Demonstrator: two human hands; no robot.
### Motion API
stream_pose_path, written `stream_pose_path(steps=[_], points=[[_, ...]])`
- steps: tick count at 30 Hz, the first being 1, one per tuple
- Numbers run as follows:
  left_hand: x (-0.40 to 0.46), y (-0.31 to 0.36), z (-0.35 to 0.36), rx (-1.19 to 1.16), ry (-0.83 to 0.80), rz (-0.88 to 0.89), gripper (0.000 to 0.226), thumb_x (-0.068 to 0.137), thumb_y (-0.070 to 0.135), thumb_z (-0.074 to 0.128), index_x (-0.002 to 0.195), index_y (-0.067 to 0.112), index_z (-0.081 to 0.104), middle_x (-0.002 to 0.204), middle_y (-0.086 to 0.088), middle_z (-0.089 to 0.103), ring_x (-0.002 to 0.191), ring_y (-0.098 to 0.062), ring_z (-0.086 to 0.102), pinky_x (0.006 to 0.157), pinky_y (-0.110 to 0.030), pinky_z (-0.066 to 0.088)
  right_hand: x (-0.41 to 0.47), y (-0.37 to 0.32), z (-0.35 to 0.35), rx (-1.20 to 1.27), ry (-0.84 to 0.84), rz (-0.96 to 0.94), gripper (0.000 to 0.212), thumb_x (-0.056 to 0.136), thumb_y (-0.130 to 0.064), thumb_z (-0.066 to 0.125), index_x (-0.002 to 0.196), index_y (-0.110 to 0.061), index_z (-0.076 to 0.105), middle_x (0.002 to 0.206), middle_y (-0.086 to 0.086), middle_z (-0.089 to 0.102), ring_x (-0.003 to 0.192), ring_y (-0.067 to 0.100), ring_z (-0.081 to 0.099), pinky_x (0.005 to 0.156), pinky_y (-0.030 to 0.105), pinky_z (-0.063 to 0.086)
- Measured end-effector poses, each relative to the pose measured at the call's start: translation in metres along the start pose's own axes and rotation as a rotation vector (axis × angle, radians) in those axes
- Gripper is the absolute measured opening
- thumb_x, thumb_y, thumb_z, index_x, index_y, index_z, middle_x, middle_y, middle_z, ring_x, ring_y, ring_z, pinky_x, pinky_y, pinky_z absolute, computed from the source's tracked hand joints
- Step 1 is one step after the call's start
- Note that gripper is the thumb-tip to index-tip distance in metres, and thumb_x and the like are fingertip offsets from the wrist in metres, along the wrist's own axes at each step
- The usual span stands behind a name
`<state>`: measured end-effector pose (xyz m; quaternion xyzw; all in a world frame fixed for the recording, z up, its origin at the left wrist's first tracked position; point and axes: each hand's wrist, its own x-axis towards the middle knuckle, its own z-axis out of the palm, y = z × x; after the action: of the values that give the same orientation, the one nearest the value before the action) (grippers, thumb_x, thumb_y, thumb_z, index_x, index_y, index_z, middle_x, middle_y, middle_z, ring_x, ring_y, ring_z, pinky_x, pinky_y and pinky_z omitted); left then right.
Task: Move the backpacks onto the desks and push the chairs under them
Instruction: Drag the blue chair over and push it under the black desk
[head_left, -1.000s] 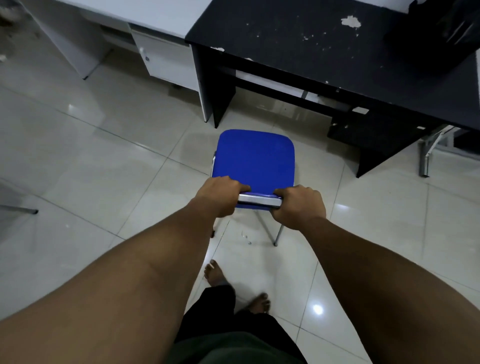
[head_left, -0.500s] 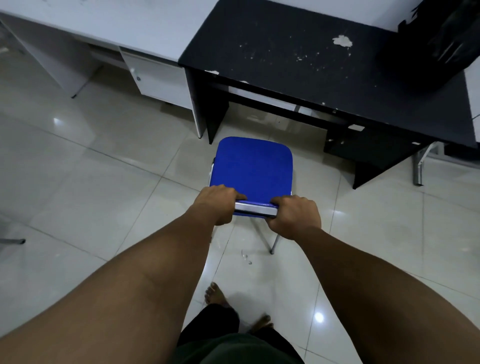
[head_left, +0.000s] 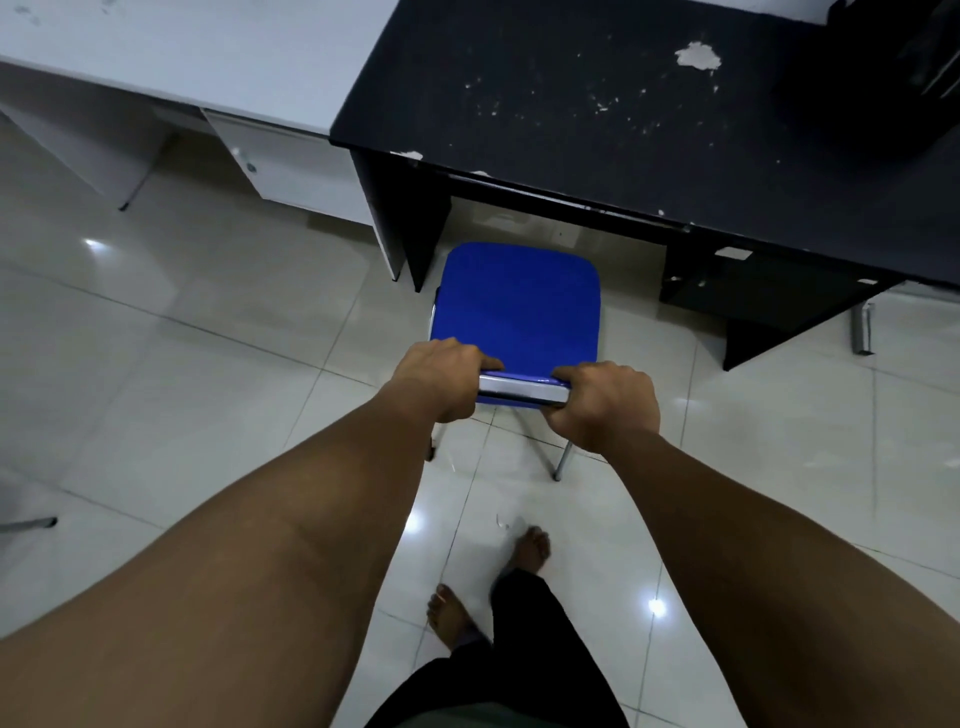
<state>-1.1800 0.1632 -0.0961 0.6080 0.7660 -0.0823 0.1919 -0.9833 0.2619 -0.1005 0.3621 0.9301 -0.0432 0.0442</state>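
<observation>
Both hands, the left hand (head_left: 441, 379) and right hand (head_left: 605, 402), grip the metal top rail of the blue chair (head_left: 519, 301), apparently to steer it squarely into the black desk (head_left: 597, 104) opening, its seat front just at the desk's edge

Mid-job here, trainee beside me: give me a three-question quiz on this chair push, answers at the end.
1. True or false: both hands grip the top rail of the blue chair.
2. Which desk does the chair face? A) the white desk B) the black desk C) neither
3. Fill in: the chair's seat lies mostly ____ the desk's front edge, not yet under it.

Key
1. True: the left hand and right hand curl round the rail at either end.
2. B.
3. Outside; only its far edge nears the opening.
</observation>
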Motion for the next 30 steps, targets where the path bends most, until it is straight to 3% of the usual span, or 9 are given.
stream_pose_path(steps=[6, 10, 16, 23, 30], points=[[0.044, -0.013, -0.02, 0.01, 0.002, 0.009, 0.063, 0.079, 0.02, 0.061, 0.133, 0.049, 0.046, 0.094, 0.005, 0.062, 0.076, -0.017, 0.049, 0.062, -0.031, 0.039, 0.045, 0.014, -0.005, -0.002, -0.005, 0.004, 0.037, 0.082, -0.059, 0.049, 0.095, -0.03, 0.068, 0.062, -0.008, 0.059, 0.054, 0.014, 0.054, 0.054, 0.027, 0.05], [0.072, -0.018, -0.033, 0.012, 0.0, -0.001, 0.063, 0.079, 0.019, 0.059, 0.133, 0.049, 0.045, 0.085, 0.009, 0.051, 0.073, -0.016, 0.048, 0.061, -0.031, 0.037, 0.075, 0.027, -0.01, -0.013, 0.015, -0.011, 0.037, 0.081, -0.058, 0.049, 0.096, -0.031, 0.069, 0.063, -0.007, 0.06, 0.054, 0.016, 0.054, 0.052, 0.025, 0.045], [0.114, -0.027, -0.053, 0.011, 0.01, -0.007, 0.059, 0.083, 0.019, 0.06, 0.133, 0.047, 0.045, 0.096, 0.003, 0.062, 0.077, -0.018, 0.053, 0.062, -0.031, 0.044, 0.12, 0.043, -0.017, 0.0, 0.009, -0.033, 0.037, 0.081, -0.06, 0.052, 0.1, -0.033, 0.07, 0.065, -0.009, 0.06, 0.054, 0.014, 0.05, 0.05, 0.023, 0.033], [0.159, -0.037, -0.072, 0.051, 0.043, -0.028, 0.056, 0.085, 0.02, 0.061, 0.132, 0.048, 0.046, 0.097, 0.003, 0.063, 0.077, -0.018, 0.053, 0.06, -0.031, 0.041, 0.17, 0.062, -0.022, 0.015, -0.014, -0.043, 0.037, 0.082, -0.059, 0.051, 0.101, -0.032, 0.069, 0.063, -0.01, 0.057, 0.053, 0.011, 0.049, 0.046, 0.02, 0.028], [0.213, -0.05, -0.093, 0.062, 0.065, -0.025, 0.057, 0.084, 0.023, 0.063, 0.132, 0.048, 0.045, 0.101, 0.003, 0.065, 0.084, -0.021, 0.06, 0.071, -0.038, 0.056, 0.225, 0.082, -0.026, 0.018, -0.017, -0.005, 0.033, 0.077, -0.054, 0.055, 0.1, -0.035, 0.068, 0.061, -0.013, 0.054, 0.05, 0.006, 0.042, 0.046, 0.019, 0.019]])
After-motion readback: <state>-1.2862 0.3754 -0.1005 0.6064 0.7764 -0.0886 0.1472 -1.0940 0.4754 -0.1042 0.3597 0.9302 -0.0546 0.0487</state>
